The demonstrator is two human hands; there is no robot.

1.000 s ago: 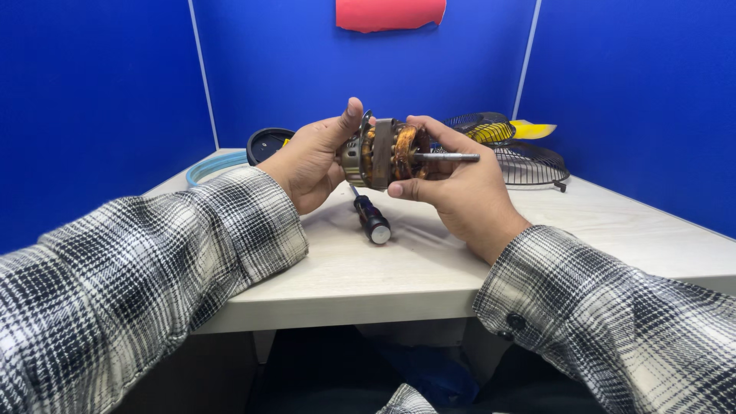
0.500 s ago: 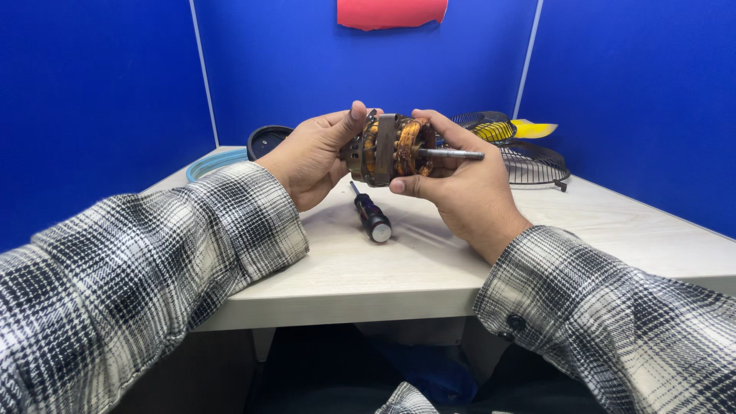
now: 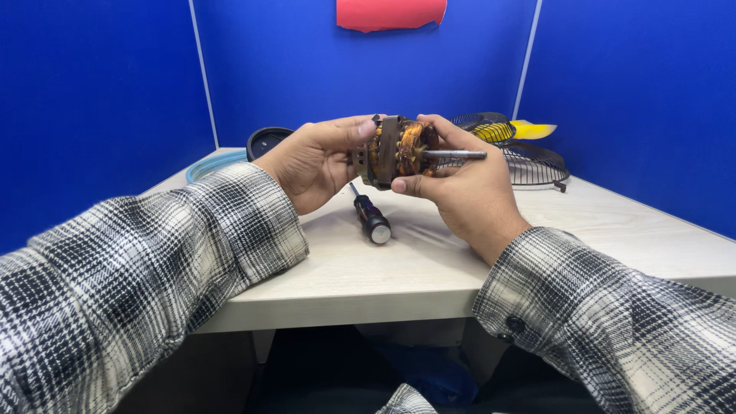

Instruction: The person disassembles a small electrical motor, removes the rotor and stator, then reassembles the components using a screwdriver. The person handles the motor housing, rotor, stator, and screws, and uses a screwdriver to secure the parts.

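Note:
I hold a small electric motor (image 3: 397,149) with copper windings and a steel shaft pointing right, above the pale table (image 3: 613,222). My left hand (image 3: 316,161) grips its left end, thumb on top. My right hand (image 3: 460,188) cups it from the right and below, fingers around the windings. A dark-handled screwdriver (image 3: 371,218) lies on the table just under the motor, its handle end toward me.
Wire fan guards (image 3: 529,157) and a yellow fan blade (image 3: 529,130) lie at the back right. A round black part (image 3: 267,141) and a light blue ring (image 3: 211,163) sit at the back left. Blue partition walls enclose the desk.
The motor has turned slightly in my hands and my grip has shifted a little. The screwdriver has not moved.

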